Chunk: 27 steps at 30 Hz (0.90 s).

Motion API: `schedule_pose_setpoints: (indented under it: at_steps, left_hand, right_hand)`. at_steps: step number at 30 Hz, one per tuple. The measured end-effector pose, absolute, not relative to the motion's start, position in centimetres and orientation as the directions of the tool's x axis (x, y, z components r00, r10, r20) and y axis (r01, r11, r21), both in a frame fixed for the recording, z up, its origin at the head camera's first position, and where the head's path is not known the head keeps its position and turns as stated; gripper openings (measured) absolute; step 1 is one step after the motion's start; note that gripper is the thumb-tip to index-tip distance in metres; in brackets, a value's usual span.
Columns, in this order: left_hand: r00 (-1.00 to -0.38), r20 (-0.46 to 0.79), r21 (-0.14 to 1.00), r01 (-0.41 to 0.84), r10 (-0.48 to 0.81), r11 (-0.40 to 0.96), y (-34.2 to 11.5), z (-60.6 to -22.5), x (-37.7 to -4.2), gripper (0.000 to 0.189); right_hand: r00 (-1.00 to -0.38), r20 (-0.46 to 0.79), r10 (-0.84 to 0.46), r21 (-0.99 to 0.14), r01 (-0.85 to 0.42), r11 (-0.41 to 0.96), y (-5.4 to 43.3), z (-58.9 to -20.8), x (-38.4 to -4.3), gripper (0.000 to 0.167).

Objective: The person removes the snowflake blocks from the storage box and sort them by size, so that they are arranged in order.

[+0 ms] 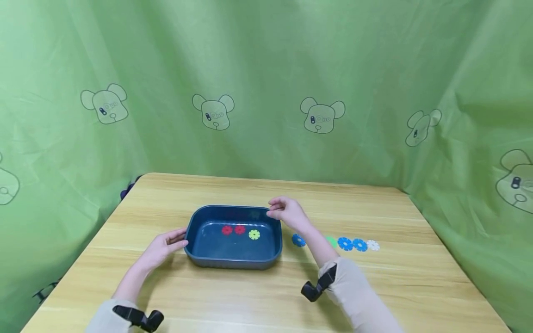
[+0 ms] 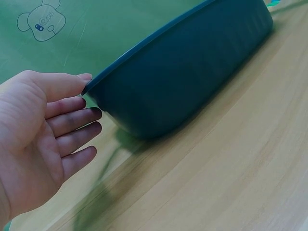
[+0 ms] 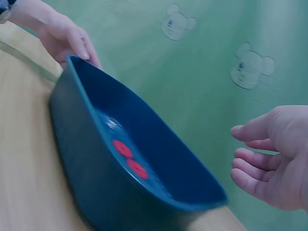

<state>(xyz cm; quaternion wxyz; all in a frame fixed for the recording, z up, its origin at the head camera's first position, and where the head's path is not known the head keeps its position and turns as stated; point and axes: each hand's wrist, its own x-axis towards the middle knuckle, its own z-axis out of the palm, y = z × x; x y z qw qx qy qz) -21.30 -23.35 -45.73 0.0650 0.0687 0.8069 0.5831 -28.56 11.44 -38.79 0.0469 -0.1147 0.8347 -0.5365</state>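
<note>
A dark blue rectangular basin (image 1: 233, 264) sits on the wooden table. Inside it lie two red flower-shaped discs (image 1: 239, 229) and one yellow-green disc (image 1: 254, 234). At its left end my left hand (image 1: 160, 249) grips the rim, thumb over the edge and the other fingers outside; the left wrist view shows the thumb tip (image 2: 85, 77) right at the rim. My right hand (image 1: 290, 215) hovers by the far right corner of the basin. Seen in the right wrist view, its fingers are loosely bent, with nothing between them and a gap to the basin.
Right of the basin, a row of discs lies on the table (image 1: 399, 277): a blue disc (image 1: 298, 240), a green disc (image 1: 331, 241) partly behind my right forearm, two more blue discs (image 1: 345, 243) and a white disc (image 1: 373, 245). A green curtain (image 1: 266, 152) hangs behind.
</note>
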Motion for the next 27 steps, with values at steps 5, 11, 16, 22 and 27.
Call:
schedule_pose_setpoints:
  at_steps: [5,11,16,22,27]
  left_hand:
    - [-0.983,-0.033,0.949,0.027,0.183,0.314,-23.3,-45.6,-21.2,0.056]
    - [-0.982,-0.030,0.948,0.030,0.184,0.316,-23.4,-45.8,-21.4,0.056]
    - [-0.983,-0.028,0.948,0.032,0.181,0.317,-23.3,-45.8,-21.3,0.056]
    - [-0.983,-0.015,0.946,0.046,0.183,0.321,-23.4,-45.9,-21.3,0.055]
    - [-0.984,-0.016,0.945,0.043,0.177,0.325,-23.4,-45.9,-21.4,0.055]
  right_hand:
    - [-0.967,0.008,-0.253,-0.899,-0.118,0.422,8.9,-39.6,-28.5,0.035]
    - [-0.966,-0.072,-0.249,-0.918,-0.033,0.395,7.4,-41.3,-28.7,0.037]
    - [-0.978,-0.120,-0.170,-0.890,0.030,0.455,6.5,-42.4,-28.8,0.036]
    - [-0.989,-0.114,-0.097,-0.869,0.052,0.492,5.7,-43.7,-28.8,0.036]
    - [-0.991,-0.117,-0.060,-0.828,0.064,0.557,5.5,-44.3,-28.8,0.036]
